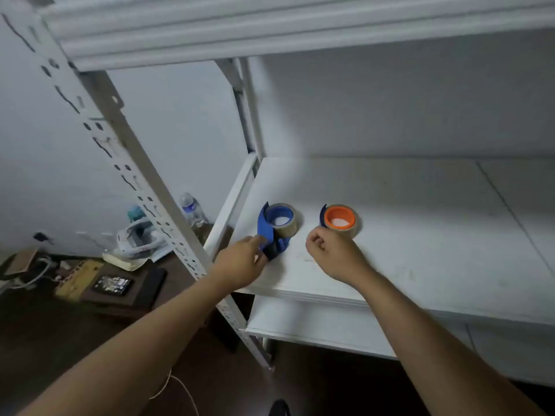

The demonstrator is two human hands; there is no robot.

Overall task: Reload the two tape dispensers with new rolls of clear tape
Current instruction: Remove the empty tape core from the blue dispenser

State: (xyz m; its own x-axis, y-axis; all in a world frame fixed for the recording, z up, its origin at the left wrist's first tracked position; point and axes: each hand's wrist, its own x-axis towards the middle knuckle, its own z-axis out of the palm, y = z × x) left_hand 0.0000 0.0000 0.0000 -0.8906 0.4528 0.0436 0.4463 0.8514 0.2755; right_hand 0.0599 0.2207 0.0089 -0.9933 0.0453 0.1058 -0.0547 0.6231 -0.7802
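Near the white shelf's (390,205) front-left corner, the left hand (240,262) pinches the blue plastic tape dispenser (270,232), the curled right hand (330,250) touches the orange-cored one (339,220); either could slide off.

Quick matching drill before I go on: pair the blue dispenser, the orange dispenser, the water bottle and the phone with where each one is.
Things:
1. blue dispenser
2. orange dispenser
3. bottle
4. phone

Places:
A. low dark table, lying flat
B. shelf, at the left hand
C. beyond the shelf's left edge, upright
D. shelf, just beyond the right hand

Pairs: 1-B, 2-D, 3-C, 4-A
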